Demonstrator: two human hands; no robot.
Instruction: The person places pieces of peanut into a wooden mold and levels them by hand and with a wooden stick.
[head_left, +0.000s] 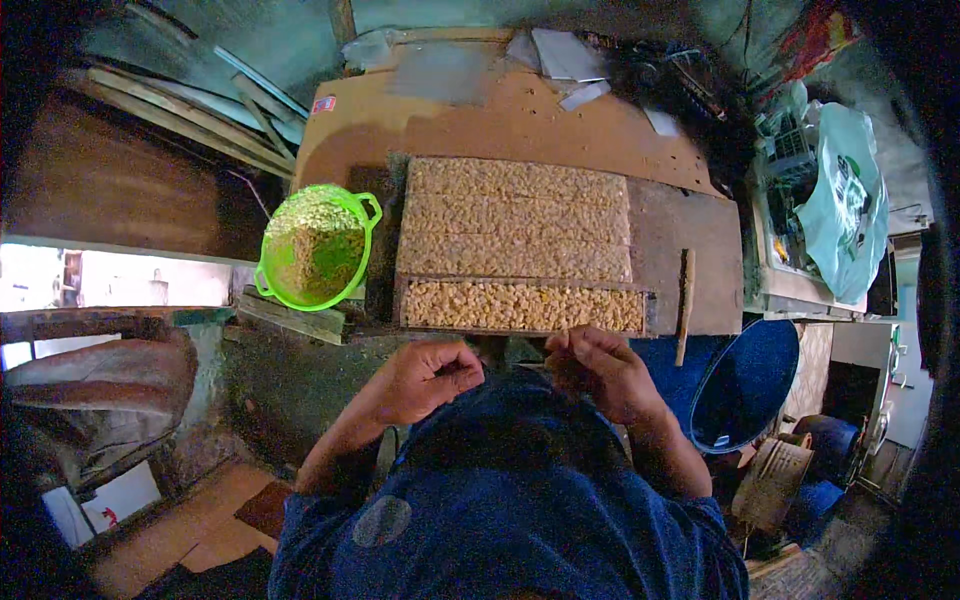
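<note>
My left hand (431, 379) is before the near edge of the work surface, its fingers curled in towards the thumb and nothing visible in them. Opposite it, my right hand (604, 367) has thumb and fingertips drawn together just below the front rim of a narrow wooden frame (525, 283). A small pale sliver shows by its fingers; whether they hold it is unclear. Loose-looking puffed grains or nuts (517, 306) fill this frame. Directly behind it lie several flat rows of the same pale pieces (517, 214), side by side, with a slightly glossy top.
A bright green two-handled basin (316, 292) with pale crumbs stands at the left. To the right, a wooden stick (685, 307) overhangs the board's (709, 240) front edge. Cardboard (465, 124) lies behind. A blue barrel (742, 390) and a pale green plastic bag (847, 202) are farther right.
</note>
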